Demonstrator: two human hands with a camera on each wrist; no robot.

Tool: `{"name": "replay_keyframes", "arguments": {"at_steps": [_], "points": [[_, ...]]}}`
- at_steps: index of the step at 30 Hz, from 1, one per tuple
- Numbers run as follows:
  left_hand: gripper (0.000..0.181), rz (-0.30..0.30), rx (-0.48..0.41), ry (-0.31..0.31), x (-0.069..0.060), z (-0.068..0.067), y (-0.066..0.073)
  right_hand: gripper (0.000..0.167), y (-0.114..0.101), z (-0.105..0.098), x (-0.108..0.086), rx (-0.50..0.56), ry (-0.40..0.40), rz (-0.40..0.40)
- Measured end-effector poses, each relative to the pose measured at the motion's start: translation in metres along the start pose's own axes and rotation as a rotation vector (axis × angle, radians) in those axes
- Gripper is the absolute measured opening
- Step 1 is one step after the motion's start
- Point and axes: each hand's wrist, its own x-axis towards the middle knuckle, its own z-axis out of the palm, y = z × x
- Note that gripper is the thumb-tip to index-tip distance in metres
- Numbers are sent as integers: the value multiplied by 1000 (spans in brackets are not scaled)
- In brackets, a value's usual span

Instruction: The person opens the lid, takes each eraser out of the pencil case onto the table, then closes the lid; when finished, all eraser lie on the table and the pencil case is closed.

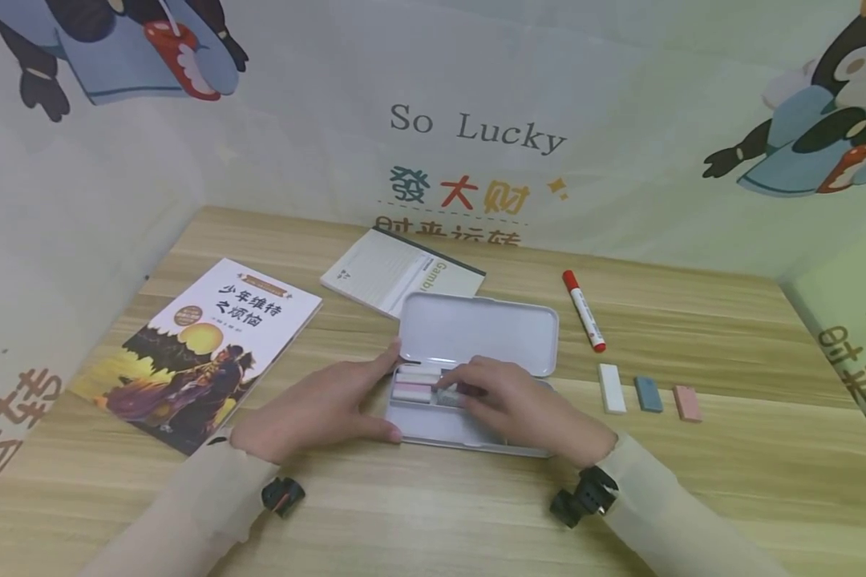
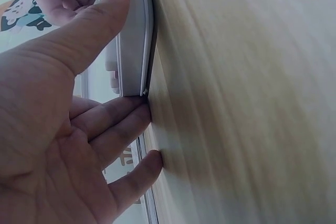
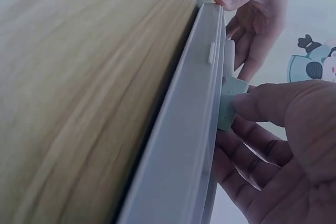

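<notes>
With right hand point(image 1: 508, 401) pinches a small greenish block point(image 3: 226, 103) between thumb and fingers, at the open white case point(image 1: 433, 423), toward its back side; with left hand point(image 1: 325, 407), spread apart, touches its left end

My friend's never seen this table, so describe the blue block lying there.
On the wooden table, find the open case. To its right, a white block, blue block and pink block form a row. Yours is the middle one, the only blue one.
</notes>
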Motion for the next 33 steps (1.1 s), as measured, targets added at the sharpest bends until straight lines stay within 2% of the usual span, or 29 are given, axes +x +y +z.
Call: {"name": "replay_keyframes", "arguments": {"at_steps": [6,11,18,25,33], "points": [[113,8,-1,-2,0,1,0,31,-2,-5,-5,-21,4,53],[113,-5,0,-5,0,1,0,31,1,-6,-12,-5,42,75],[113,-3,9,-1,0,2,0,30,10,-11,-27,2,139,77],[112,9,23,3,1,2,1,28,21,-22,-54,0,223,94],[114,1,22,8,2,2,-1,34,37,-33,-85,-54,393,10]]}}
